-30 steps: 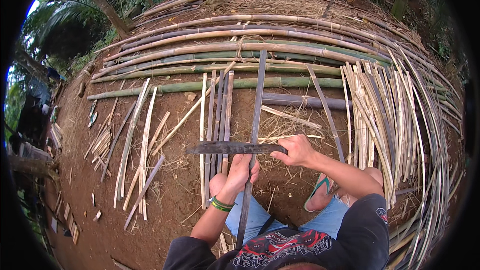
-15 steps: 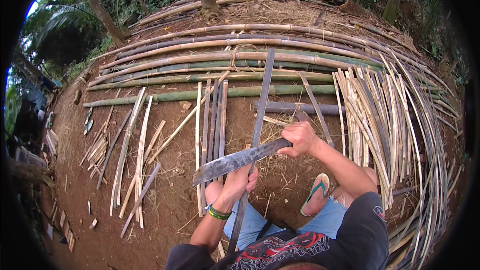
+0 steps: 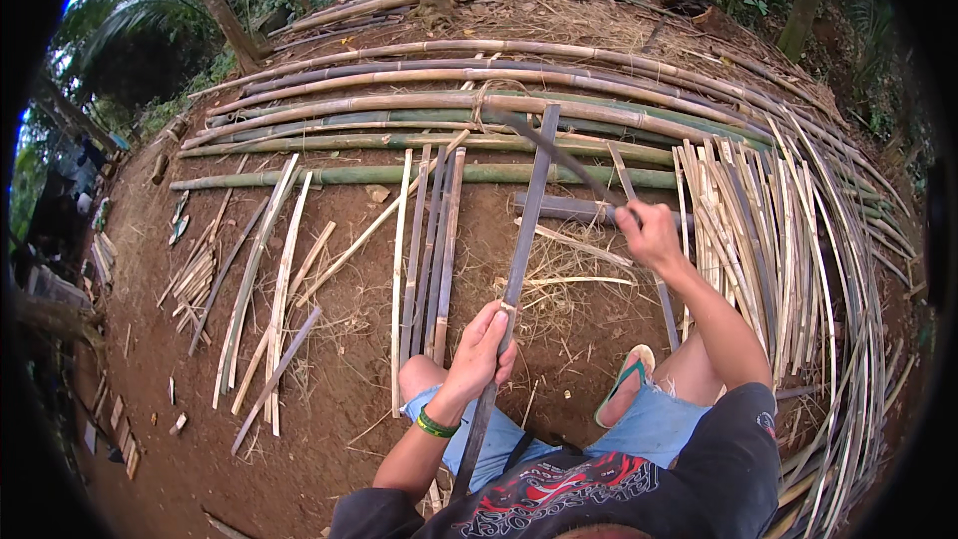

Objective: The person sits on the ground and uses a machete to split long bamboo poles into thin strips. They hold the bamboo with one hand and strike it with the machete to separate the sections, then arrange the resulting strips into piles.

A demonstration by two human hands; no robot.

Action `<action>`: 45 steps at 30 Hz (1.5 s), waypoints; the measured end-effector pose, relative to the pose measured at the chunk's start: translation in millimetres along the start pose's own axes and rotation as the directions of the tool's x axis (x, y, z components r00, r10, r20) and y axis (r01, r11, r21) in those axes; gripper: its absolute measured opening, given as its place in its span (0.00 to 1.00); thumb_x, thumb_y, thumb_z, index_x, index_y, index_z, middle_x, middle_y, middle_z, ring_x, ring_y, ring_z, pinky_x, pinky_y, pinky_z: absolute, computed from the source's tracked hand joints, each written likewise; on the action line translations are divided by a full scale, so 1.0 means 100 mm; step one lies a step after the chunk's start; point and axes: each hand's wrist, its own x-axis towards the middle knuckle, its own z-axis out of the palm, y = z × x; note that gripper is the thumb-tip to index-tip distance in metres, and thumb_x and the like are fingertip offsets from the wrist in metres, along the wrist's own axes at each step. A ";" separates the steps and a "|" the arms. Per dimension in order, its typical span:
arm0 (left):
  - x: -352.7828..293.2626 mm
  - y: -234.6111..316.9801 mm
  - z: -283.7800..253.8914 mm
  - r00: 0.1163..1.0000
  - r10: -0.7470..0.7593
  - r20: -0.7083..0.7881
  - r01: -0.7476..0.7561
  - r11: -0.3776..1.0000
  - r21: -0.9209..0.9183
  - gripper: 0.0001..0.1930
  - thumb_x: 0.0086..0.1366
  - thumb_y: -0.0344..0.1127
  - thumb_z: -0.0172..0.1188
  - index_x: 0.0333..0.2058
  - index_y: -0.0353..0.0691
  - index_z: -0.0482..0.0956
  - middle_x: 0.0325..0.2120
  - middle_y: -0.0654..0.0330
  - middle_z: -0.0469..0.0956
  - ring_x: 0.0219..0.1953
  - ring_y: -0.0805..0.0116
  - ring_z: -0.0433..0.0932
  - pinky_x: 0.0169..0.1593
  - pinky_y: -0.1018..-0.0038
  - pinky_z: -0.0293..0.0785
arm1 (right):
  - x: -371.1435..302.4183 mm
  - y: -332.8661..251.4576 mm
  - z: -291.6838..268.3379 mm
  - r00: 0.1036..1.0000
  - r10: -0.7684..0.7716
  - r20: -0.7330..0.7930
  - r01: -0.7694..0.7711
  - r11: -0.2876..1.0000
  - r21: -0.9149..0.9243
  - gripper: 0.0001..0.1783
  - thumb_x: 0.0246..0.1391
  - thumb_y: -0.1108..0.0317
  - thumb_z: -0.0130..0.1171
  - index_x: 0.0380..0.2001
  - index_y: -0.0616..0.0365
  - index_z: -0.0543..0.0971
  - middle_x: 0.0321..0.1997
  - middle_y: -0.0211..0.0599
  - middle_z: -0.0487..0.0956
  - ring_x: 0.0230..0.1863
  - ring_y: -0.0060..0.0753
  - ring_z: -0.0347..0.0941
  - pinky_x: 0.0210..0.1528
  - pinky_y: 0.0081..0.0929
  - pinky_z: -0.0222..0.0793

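Plainly, the left hand (image 3: 479, 354), just below the middle of the frame, has its fingers curled around a long dark bamboo slat (image 3: 529, 220), which slants from the upper centre down to the person's lap at the lower centre. Right of centre, the right hand (image 3: 654, 238) has its fingers wrapped closely around the handle of a long knife (image 3: 579, 170); its blade, blurred, reaches toward the upper left and crosses the slat's upper part in view, though whether the two touch I cannot tell. Writing shows on the dark T-shirt (image 3: 733, 459) at the bottom: pale, ornate lettering (image 3: 629, 487) curves around a red design, partly folded and foreshortened. A small red-and-pale emblem (image 3: 766, 425) sits on the right sleeve, its print too small to make out. Green and yellow bands (image 3: 436, 424) circle the left wrist. Pale split strips (image 3: 738, 240) lie heaped at the right of the frame, narrower slats (image 3: 424, 250) lie on the soil left of centre, and whole bamboo poles (image 3: 379, 105) stretch across the upper part.
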 end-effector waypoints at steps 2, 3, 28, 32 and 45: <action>0.10 0.02 0.03 1.000 -0.006 0.021 0.006 1.000 -0.018 0.15 0.77 0.44 0.38 0.55 0.45 0.64 0.13 0.66 0.62 0.10 0.78 0.60 0.14 0.82 0.57 | -0.23 -0.18 0.24 0.969 -0.237 0.075 0.237 0.971 0.016 0.27 0.57 0.46 0.57 0.17 0.59 0.75 0.12 0.43 0.72 0.14 0.48 0.72 0.20 0.41 0.66; 0.13 0.03 0.03 1.000 -0.011 0.025 0.012 1.000 -0.028 0.15 0.77 0.44 0.38 0.54 0.45 0.64 0.13 0.66 0.62 0.10 0.78 0.60 0.14 0.82 0.57 | -0.31 -0.31 0.33 0.941 -0.317 0.119 0.314 0.949 0.042 0.26 0.55 0.46 0.59 0.16 0.57 0.73 0.13 0.42 0.72 0.14 0.48 0.72 0.19 0.41 0.66; -0.02 -0.21 -0.19 0.999 -0.006 0.047 0.002 0.997 0.074 0.10 0.77 0.41 0.40 0.46 0.43 0.64 0.12 0.66 0.62 0.09 0.78 0.59 0.13 0.81 0.56 | -0.08 0.00 -0.04 0.996 -0.071 -0.055 0.074 0.995 0.062 0.27 0.59 0.48 0.54 0.22 0.65 0.76 0.13 0.48 0.70 0.16 0.48 0.70 0.21 0.40 0.62; 0.11 -0.14 -0.15 0.992 -0.049 0.116 0.058 0.996 -0.072 0.12 0.77 0.44 0.38 0.46 0.43 0.64 0.12 0.67 0.60 0.09 0.78 0.58 0.12 0.81 0.55 | -0.38 -0.27 0.29 0.935 -0.329 0.131 0.329 0.944 0.022 0.26 0.55 0.46 0.58 0.18 0.58 0.73 0.13 0.42 0.71 0.15 0.50 0.71 0.19 0.42 0.65; -0.39 -0.38 -0.32 0.902 -0.011 0.431 0.084 0.985 -0.150 0.12 0.76 0.47 0.40 0.46 0.47 0.64 0.11 0.67 0.59 0.07 0.78 0.55 0.10 0.81 0.52 | 0.47 0.75 -0.50 0.931 0.192 -0.310 -0.243 0.961 -0.134 0.39 0.62 0.38 0.45 0.19 0.68 0.75 0.14 0.51 0.71 0.19 0.49 0.69 0.26 0.46 0.60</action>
